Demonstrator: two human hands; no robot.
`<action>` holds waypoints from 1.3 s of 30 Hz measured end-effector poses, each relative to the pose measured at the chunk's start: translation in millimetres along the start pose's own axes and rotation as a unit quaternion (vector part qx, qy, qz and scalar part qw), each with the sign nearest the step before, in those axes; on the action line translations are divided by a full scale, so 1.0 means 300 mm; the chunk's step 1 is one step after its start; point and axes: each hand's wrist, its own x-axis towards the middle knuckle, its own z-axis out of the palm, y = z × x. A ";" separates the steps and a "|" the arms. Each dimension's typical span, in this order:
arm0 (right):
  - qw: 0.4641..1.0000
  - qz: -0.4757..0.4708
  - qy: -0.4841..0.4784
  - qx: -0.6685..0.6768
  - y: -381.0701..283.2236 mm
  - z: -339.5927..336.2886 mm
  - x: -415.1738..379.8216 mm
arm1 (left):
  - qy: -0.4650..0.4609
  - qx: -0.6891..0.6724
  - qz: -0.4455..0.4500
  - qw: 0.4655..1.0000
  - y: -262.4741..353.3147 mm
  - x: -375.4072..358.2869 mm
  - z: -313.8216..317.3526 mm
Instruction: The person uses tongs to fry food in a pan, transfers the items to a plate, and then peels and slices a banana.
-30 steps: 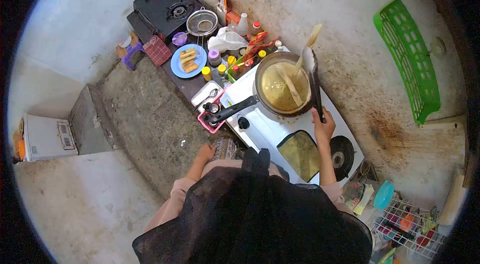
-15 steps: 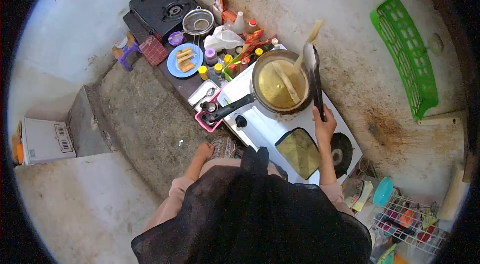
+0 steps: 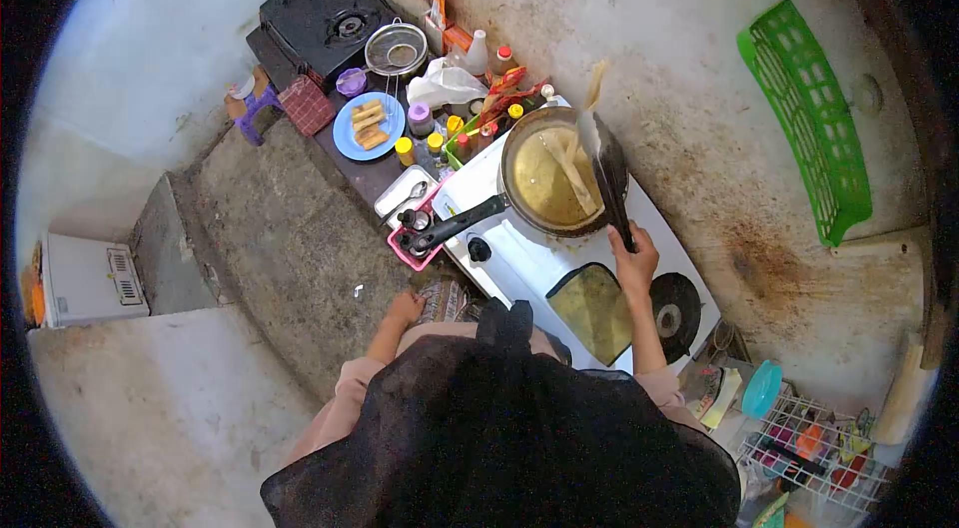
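Observation:
My right hand [image 3: 635, 260] is closed round the black handle of a pair of tongs [image 3: 611, 178]. Their metal end stands over the right rim of a frying pan [image 3: 502, 160], which holds yellowish oil [image 3: 534, 178]. A long pale strip [image 3: 597, 83] sticks up past the rim beside the tongs; whether they grip it is hard to tell. Another pale strip [image 3: 574, 173] lies in the oil. My left hand [image 3: 406, 308] hangs low by a patterned cloth [image 3: 445, 300], its fingers curled, with nothing visible in them.
The pan sits on a white stove [image 3: 519, 248] with a dark-edged panel [image 3: 591, 313] and a black burner [image 3: 676, 313]. Fried rolls lie on a blue plate [image 3: 345, 138]. Bottles, a sieve [image 3: 397, 50] and a pink basket [image 3: 400, 253] stand left. A green rack [image 3: 809, 118] hangs right.
My right hand and the tongs have moved slightly down and left, with the tongs turned. The upright pale strip has shifted left. My left hand has hardly moved.

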 end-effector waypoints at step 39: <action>0.999 0.015 -0.030 -0.013 0.045 -0.039 -0.003 | 0.000 -0.641 -0.018 0.767 0.303 0.076 -0.339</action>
